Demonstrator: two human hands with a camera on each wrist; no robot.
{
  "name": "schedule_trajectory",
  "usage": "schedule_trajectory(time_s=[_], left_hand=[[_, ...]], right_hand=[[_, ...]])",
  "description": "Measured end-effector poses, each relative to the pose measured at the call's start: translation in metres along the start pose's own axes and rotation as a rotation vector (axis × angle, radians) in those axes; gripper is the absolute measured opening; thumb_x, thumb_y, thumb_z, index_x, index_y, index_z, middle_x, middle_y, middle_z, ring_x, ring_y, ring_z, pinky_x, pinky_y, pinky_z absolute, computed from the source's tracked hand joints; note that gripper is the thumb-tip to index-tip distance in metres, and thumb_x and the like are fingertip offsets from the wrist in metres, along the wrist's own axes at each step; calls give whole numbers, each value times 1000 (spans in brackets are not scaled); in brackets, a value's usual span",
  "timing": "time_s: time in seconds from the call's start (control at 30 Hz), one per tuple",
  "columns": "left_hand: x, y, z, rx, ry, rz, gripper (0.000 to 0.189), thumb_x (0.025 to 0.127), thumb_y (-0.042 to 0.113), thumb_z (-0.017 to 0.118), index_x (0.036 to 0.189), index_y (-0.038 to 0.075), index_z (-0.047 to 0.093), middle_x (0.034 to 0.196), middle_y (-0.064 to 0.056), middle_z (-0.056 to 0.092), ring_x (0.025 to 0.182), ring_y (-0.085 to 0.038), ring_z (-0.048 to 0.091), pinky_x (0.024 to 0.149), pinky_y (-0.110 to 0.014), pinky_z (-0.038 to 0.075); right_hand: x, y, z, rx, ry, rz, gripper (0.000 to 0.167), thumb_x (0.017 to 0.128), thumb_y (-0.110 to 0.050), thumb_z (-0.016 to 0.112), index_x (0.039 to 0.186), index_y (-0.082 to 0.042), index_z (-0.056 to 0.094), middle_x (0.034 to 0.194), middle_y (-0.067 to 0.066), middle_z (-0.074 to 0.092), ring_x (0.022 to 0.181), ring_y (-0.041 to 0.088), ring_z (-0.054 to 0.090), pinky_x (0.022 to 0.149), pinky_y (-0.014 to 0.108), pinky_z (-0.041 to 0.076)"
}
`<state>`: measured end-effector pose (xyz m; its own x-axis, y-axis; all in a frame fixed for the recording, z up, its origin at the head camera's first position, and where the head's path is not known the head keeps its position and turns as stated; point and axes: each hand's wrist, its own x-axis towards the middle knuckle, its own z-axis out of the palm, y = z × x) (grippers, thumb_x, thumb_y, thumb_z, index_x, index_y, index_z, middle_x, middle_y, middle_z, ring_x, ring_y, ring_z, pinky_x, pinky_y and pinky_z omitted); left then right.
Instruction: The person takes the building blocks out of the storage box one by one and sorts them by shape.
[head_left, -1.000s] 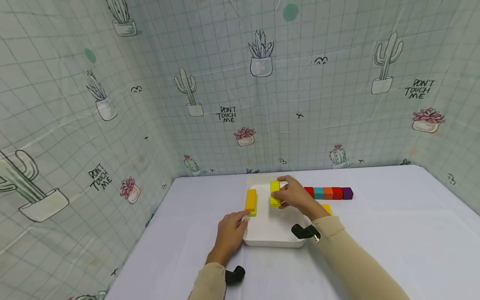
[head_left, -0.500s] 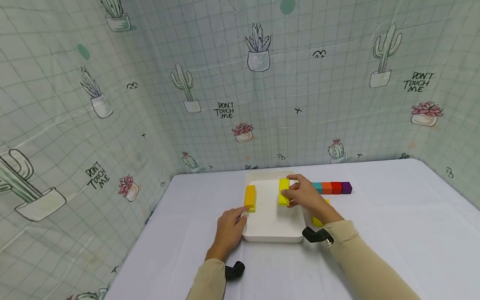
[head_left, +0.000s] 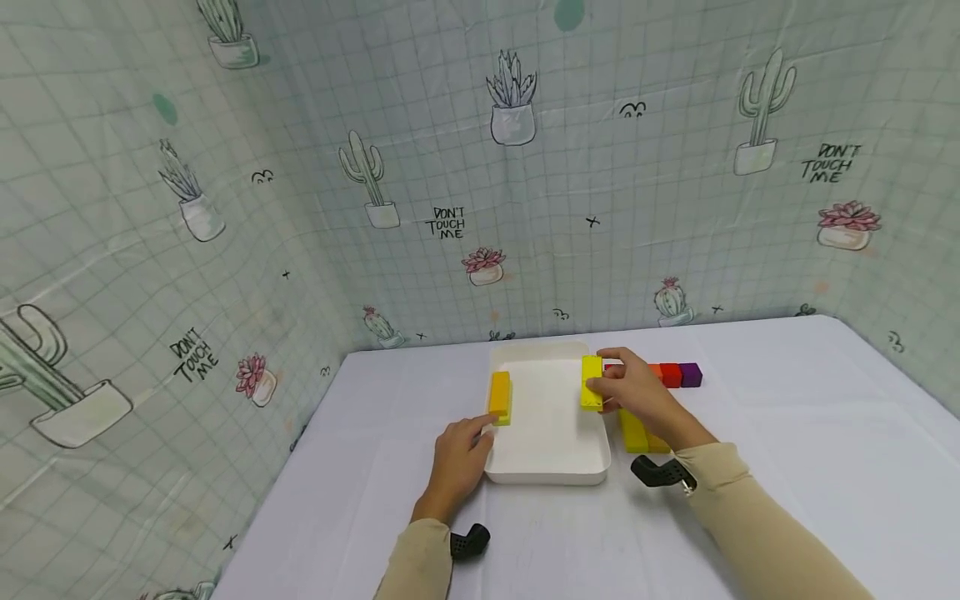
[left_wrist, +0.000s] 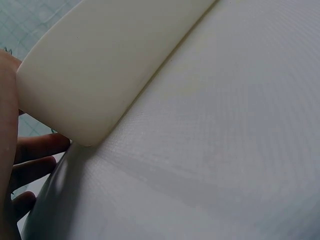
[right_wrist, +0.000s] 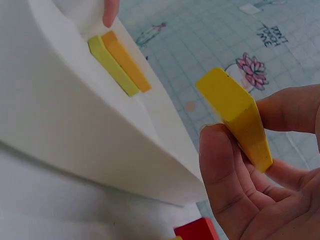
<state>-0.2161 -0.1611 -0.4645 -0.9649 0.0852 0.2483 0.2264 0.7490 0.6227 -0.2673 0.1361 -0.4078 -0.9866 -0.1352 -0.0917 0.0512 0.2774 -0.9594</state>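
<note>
My right hand (head_left: 641, 396) pinches a yellow block (head_left: 592, 383) between thumb and fingers, above the right side of the white tray (head_left: 547, 479). The right wrist view shows this yellow block (right_wrist: 240, 115) tilted in the fingers. At the tray's left rim rests my left hand (head_left: 459, 458), its index finger reaching over the rim to the near end of an orange block (head_left: 499, 392). That orange block lies alongside a light yellow block (right_wrist: 112, 66) against the tray's wall. In the left wrist view, the left fingers (left_wrist: 42, 147) lie loosely at the tray's corner (left_wrist: 90, 100).
Right of the tray, a yellow block (head_left: 633, 433) lies next to a darker yellow block (head_left: 658, 446). Behind the right hand runs a row of coloured blocks, with a red block (head_left: 671, 375) and a purple block (head_left: 691, 375) at its end. A patterned sheet (head_left: 585, 167) hangs behind the table.
My right hand has carried the yellow block rightward, from over the tray's middle to its right rim. The yellow blocks beside the tray show more now. The left hand stays put.
</note>
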Motion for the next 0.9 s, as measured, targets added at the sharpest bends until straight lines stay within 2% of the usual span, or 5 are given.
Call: schedule_trajectory(time_s=[0.17, 0.43, 0.77, 0.9], left_hand=[[-2, 0, 1, -4, -3, -8, 34, 99, 24, 54, 129, 18, 69, 119, -5, 69, 112, -26, 58, 103, -53, 38], [-1, 1, 1, -9, -2, -1, 33, 99, 23, 55, 128, 18, 69, 120, -5, 69, 114, -27, 58, 103, -54, 38], [0, 0, -1, -7, 3, 6, 33, 99, 22, 55, 128, 18, 69, 120, -6, 69, 114, -29, 57, 103, -55, 38], [-2, -2, 2, -13, 12, 20, 33, 99, 23, 55, 128, 17, 69, 120, -6, 69, 113, -28, 58, 102, -56, 38]], right_hand=[[-4, 8, -12, -19, 15, 5, 69, 95, -20, 67, 152, -5, 31, 121, 23, 50, 89, 29, 66, 80, 39, 59], [-10, 19, -33, -59, 27, -6, 69, 96, -20, 66, 152, -3, 30, 120, 23, 49, 87, 28, 64, 78, 36, 59], [-22, 21, -55, -124, 42, 11, 67, 97, -23, 62, 152, -3, 30, 123, 24, 53, 88, 29, 62, 80, 34, 58], [-28, 25, -66, -135, 42, 21, 67, 98, -22, 60, 153, -1, 28, 125, 26, 51, 91, 30, 61, 80, 33, 57]])
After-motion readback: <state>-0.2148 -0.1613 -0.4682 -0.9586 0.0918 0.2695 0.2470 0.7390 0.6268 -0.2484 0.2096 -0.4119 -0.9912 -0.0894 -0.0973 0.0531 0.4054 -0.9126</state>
